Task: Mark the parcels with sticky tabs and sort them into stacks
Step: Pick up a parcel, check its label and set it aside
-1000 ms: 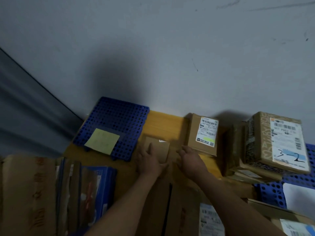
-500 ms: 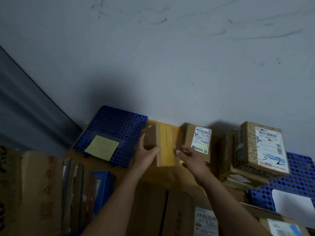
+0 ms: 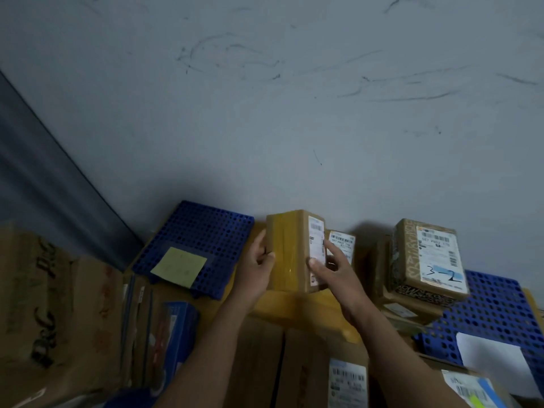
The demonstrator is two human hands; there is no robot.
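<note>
Tan parcel (image 3: 290, 248), taped lengthwise, is standing upright between both hands, over the far part of the yellow wooden top (image 3: 309, 307) and close to the grey wall (image 3: 265, 113). Cannot tell whether its base is touching the wood.

Left hand (image 3: 257, 269) is gripping the parcel's left side, thumb curling onto the near face. Right hand (image 3: 334, 270) is gripping the right side, thumb pressing on the white shipping label (image 3: 316, 237) there, one finger reaching up along the label's edge.

Smaller parcel (image 3: 343, 245) is sitting just behind the right hand, its barcode label showing.

To the left, a blue perforated mat (image 3: 203, 231) is lying beside the wooden top, with a yellow sticky note (image 3: 179, 266) resting on it.

To the right, a parcel marked "3-2" (image 3: 429, 254) is topping a stack of boxes. Another blue mat (image 3: 494, 313) is lying beside that stack, carrying a white sheet (image 3: 494, 354).

Large cartons (image 3: 59, 304) are filling the lower left. A labelled box (image 3: 347, 381) is sitting nearest the camera.
</note>
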